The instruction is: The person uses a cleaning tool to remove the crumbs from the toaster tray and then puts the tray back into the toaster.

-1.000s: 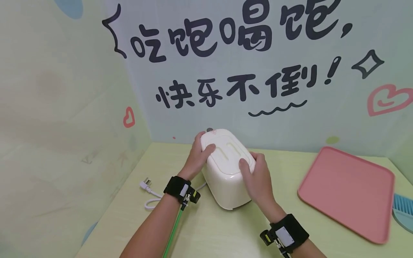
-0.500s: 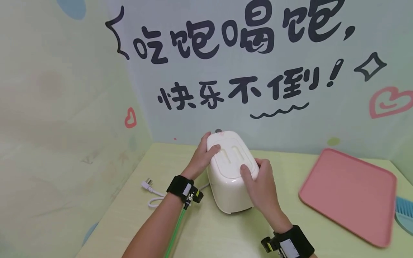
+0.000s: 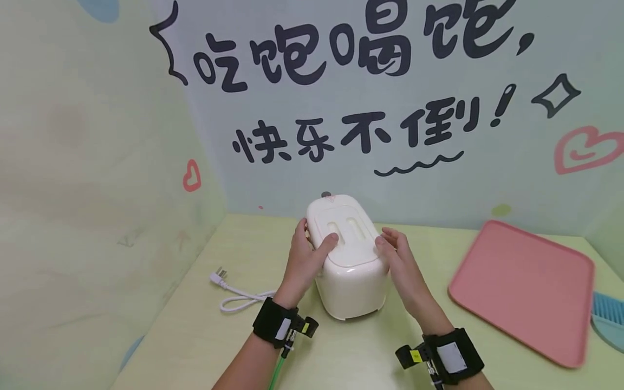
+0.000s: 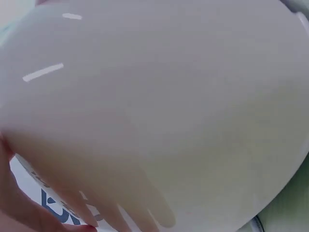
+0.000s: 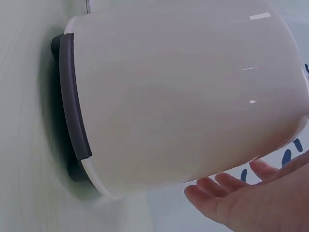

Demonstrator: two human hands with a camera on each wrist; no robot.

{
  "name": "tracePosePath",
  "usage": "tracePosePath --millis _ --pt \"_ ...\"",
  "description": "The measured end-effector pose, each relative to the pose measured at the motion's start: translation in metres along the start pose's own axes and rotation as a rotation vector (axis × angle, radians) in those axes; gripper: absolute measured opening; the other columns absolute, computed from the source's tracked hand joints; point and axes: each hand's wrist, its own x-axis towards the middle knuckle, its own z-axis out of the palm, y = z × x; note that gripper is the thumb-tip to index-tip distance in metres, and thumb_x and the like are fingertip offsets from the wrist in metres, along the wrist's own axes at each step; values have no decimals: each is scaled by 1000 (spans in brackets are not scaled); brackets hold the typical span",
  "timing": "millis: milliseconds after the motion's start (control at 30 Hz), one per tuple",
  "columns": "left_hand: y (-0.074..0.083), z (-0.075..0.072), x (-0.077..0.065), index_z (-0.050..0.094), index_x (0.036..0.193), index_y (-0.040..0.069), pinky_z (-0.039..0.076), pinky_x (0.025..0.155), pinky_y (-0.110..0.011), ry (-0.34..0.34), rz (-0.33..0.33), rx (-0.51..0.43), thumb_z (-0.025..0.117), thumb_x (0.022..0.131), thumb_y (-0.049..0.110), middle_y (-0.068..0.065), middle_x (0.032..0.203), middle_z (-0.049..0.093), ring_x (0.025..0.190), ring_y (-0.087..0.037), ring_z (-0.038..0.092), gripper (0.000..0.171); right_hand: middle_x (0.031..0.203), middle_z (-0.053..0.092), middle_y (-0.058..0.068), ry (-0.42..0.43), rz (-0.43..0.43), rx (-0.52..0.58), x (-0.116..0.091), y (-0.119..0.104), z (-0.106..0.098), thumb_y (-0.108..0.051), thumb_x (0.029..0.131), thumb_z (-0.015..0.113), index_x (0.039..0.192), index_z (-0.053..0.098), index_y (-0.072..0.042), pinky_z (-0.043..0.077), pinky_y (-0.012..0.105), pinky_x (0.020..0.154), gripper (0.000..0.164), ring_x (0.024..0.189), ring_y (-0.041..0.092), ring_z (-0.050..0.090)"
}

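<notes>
A white toaster (image 3: pixel 353 290) with a rounded lid (image 3: pixel 348 235), marked by two shallow slots, stands on the table in the head view. My left hand (image 3: pixel 307 257) rests at its left side, thumb over the lid; the left wrist view shows a finger (image 4: pixel 36 215) with a gap beside the shiny wall (image 4: pixel 159 96). On the other side, my right hand (image 3: pixel 407 265) has its thumb at the lid's edge. Its loose fingers (image 5: pixel 212 188) lie at the toaster's wall in the right wrist view.
A white cord with a plug (image 3: pixel 218 277) lies on the table to the left. To the right are a pink tray (image 3: pixel 526 298) and part of a blue brush (image 3: pixel 609 314). A printed wall (image 3: pixel 292 184) stands behind.
Both hands have slid back toward me along the toaster. The right fingers have loosened and the right thumb has moved to the lid's edge. More of the cord shows.
</notes>
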Motion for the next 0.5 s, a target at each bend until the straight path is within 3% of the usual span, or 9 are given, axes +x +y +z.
tracePosePath --millis 167,367,500 --pt "0 4 -3 19 168 9 42 118 -55 -24 19 -76 69 97 37 -17 166 32 144 -34 45 91 173 24 10 -86 48 58 5 7 4 -45 110 42 170 17 -20 25 62 123 69 155 32 28" --pt "-1 5 1 25 165 12 41 119 -49 -75 79 -133 65 99 29 -13 158 38 140 -27 47 79 171 29 9 -61 37 39 4 11 6 -45 110 42 170 20 -23 30 61 119 67 149 32 35" --pt "-2 5 4 18 168 15 36 122 -50 -126 72 -172 61 102 28 -11 163 32 144 -26 42 80 172 27 11 -39 31 15 2 11 9 -46 110 42 171 17 -21 31 65 121 70 150 34 35"
